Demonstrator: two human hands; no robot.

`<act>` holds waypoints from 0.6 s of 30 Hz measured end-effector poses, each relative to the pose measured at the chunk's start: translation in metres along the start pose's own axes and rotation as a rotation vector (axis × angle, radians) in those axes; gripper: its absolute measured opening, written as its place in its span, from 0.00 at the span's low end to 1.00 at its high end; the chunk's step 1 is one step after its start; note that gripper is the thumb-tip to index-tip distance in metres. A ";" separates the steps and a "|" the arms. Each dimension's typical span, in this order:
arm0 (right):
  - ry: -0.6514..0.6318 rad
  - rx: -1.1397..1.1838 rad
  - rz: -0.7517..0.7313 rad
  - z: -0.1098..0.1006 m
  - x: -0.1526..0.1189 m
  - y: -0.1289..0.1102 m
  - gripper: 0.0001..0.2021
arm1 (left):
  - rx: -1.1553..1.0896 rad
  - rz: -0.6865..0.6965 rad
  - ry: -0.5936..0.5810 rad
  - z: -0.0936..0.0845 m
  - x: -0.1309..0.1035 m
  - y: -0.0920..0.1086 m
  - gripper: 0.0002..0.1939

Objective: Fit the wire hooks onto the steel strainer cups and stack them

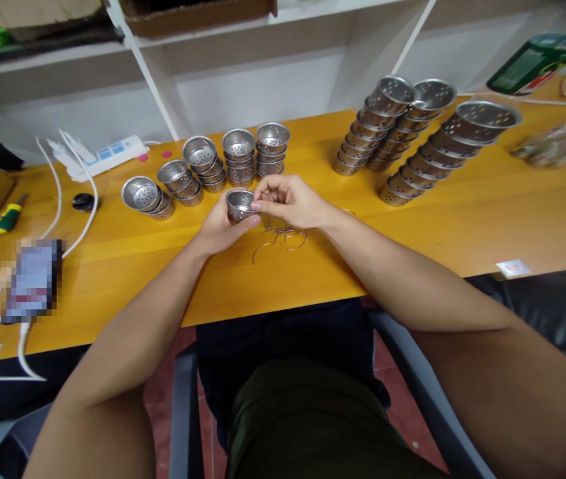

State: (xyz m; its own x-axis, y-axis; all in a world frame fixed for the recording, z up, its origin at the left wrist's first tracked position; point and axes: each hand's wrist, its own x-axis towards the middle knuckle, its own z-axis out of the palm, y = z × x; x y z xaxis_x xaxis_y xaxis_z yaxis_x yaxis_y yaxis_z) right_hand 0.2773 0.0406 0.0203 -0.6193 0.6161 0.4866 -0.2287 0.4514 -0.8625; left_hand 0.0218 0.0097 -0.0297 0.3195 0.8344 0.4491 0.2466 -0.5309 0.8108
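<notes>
My left hand (221, 226) is wrapped round a small perforated metal cup (239, 205), held just above the table with its mouth up. At the cup's right rim, my right hand (290, 199) pinches with thumb and forefinger. Whatever lies between those fingertips is too small to make out. Several thin curved wires (287, 238) lie loose on the table below my right hand. Behind my hands stand short stacks of like cups (240, 156), nested and upright or leaning a little.
Taller leaning stacks of perforated cups (425, 159) stand at the right, near a green can (537, 63). To the left are a power strip (108, 158), white cables, a phone (33, 279), a black round cap (83, 201) and a green-and-yellow screwdriver (7, 218). White shelving (263, 73) backs the table.
</notes>
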 end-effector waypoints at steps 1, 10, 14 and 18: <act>0.001 0.009 -0.004 0.000 0.000 0.000 0.34 | 0.003 0.011 -0.002 0.000 0.000 0.000 0.49; 0.077 -0.099 -0.044 -0.006 -0.004 0.011 0.33 | 0.003 0.062 0.072 0.001 0.004 -0.013 0.50; 0.116 -0.303 -0.127 -0.009 -0.009 0.020 0.29 | 0.018 0.074 0.095 -0.004 0.007 -0.017 0.52; 0.085 -0.420 -0.112 -0.008 -0.013 0.025 0.23 | 0.021 0.094 0.098 -0.006 0.008 -0.021 0.54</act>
State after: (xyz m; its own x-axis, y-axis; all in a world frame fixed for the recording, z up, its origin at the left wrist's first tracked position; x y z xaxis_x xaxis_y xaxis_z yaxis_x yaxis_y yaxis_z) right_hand 0.2856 0.0493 -0.0066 -0.5403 0.5914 0.5986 0.0449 0.7306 -0.6814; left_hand 0.0141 0.0285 -0.0405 0.2519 0.7906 0.5581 0.2396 -0.6097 0.7556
